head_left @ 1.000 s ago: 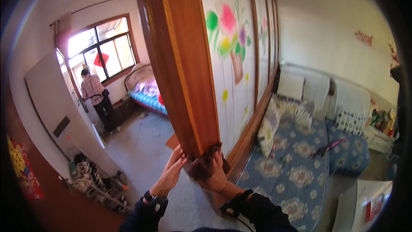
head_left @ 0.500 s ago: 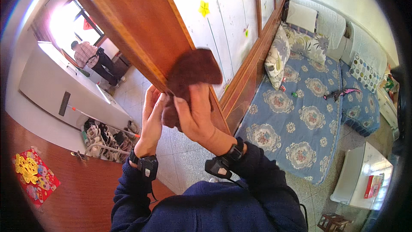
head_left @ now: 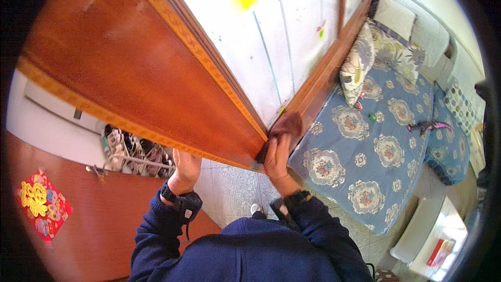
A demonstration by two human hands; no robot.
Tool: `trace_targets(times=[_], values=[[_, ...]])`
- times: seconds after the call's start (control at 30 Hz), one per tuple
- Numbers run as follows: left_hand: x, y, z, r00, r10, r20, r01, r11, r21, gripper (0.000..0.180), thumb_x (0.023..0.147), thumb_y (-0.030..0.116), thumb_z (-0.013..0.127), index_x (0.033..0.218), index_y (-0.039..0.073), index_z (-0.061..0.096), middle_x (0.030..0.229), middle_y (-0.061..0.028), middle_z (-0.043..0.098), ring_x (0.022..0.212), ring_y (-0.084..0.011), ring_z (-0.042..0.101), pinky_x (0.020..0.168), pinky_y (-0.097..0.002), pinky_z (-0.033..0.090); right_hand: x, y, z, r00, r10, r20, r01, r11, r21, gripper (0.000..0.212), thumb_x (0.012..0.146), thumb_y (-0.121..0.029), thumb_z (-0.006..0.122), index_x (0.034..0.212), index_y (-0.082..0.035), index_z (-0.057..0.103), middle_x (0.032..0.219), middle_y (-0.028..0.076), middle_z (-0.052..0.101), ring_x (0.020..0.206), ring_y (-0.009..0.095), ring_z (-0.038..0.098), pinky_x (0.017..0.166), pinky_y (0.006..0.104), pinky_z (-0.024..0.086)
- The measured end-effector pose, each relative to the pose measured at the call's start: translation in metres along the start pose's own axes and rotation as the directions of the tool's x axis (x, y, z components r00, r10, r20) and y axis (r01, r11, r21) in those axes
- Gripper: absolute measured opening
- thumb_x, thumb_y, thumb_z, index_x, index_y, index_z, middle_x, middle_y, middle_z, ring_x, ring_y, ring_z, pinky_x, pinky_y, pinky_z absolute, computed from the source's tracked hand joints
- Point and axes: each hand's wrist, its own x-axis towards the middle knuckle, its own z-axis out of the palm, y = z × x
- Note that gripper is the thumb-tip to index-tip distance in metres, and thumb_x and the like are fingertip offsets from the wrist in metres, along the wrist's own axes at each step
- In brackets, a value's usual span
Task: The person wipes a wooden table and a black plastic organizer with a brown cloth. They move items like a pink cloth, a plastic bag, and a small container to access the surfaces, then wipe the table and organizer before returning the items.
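Observation:
A dark brown cloth (head_left: 287, 127) lies against the lower corner of a polished reddish-brown wooden panel (head_left: 156, 68), where it meets a wooden rail (head_left: 318, 81). My right hand (head_left: 276, 161) grips the cloth and presses it on the wood, fingers pointing up. Part of the cloth passes below the panel's corner. To the left, my left hand (head_left: 186, 171) is at the panel's lower edge, apart from the cloth. The panel hides its fingers, so their pose does not show. Dark bands with small devices circle both wrists.
White glass (head_left: 271, 36) with painted flowers rises beyond the panel. At right stands a bed (head_left: 360, 159) with a blue patterned cover and pillows. Shoes (head_left: 138, 151) fill a rack at left, near a red-brown door (head_left: 104, 224). A white table (head_left: 433, 235) is at lower right.
My hands, together at the cloth before, have come apart. The right one has carried the cloth toward the panel's lower right corner. The panel fills more of the view, and the distant person is out of sight.

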Motion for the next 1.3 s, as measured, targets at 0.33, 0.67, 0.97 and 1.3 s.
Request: trace_targets(times=[0.33, 0.67, 0.97, 1.3], values=[[0.01, 0.016, -0.002, 0.995, -0.069, 0.078, 0.089, 0.953, -0.291, 0.05, 0.098, 0.017, 0.047, 0.143, 0.001, 0.032, 0.143, -0.0117, 0.043, 0.13, -0.0269, 0.04, 0.109, -0.0411, 0.031, 0.108, 0.026, -0.012, 0.932, -0.075, -0.356, 0.043, 0.994, -0.098, 0.063, 0.098, -0.032, 0.042, 0.138, 0.016, 0.033, 0.145, 0.034, 0.034, 0.135, 0.045, 0.032, 0.115, 0.0441, 0.02], [0.02, 0.012, -0.054, 0.987, -0.146, 0.067, 0.144, 0.626, -0.767, 0.073, 0.098, 0.025, 0.056, 0.154, 0.009, 0.012, 0.154, -0.0151, 0.03, 0.142, -0.0226, 0.027, 0.115, -0.0377, 0.021, 0.008, -0.096, -0.064, 0.988, 0.0, 0.157, -0.106, 0.74, 0.664, 0.064, 0.097, -0.048, 0.045, 0.141, -0.003, 0.039, 0.122, 0.016, 0.059, 0.102, 0.031, 0.06, 0.089, 0.0432, 0.049], [-0.062, -0.148, -0.128, 0.77, -0.606, 0.201, 0.466, 0.318, -0.826, 0.045, 0.102, 0.029, 0.047, 0.14, 0.006, 0.046, 0.135, -0.0123, 0.054, 0.126, -0.0206, 0.05, 0.103, -0.0341, 0.039, -0.028, -0.164, 0.067, 0.755, -0.529, -0.388, 0.411, 0.842, -0.35, 0.082, 0.094, -0.028, 0.062, 0.151, 0.002, 0.01, 0.15, 0.023, 0.026, 0.131, 0.031, 0.039, 0.109, 0.0462, 0.035], [0.013, -0.298, -0.093, 0.683, -0.629, 0.372, 0.558, 0.12, -0.821, 0.038, 0.101, 0.028, 0.049, 0.133, 0.009, 0.051, 0.121, -0.0108, 0.062, 0.109, -0.0209, 0.062, 0.094, -0.0337, 0.045, -0.035, -0.146, 0.106, 0.732, -0.202, -0.65, 0.189, 0.978, -0.091, 0.083, 0.096, -0.061, 0.041, 0.149, -0.003, 0.015, 0.157, 0.015, 0.015, 0.141, 0.029, 0.019, 0.118, 0.0447, 0.013]])
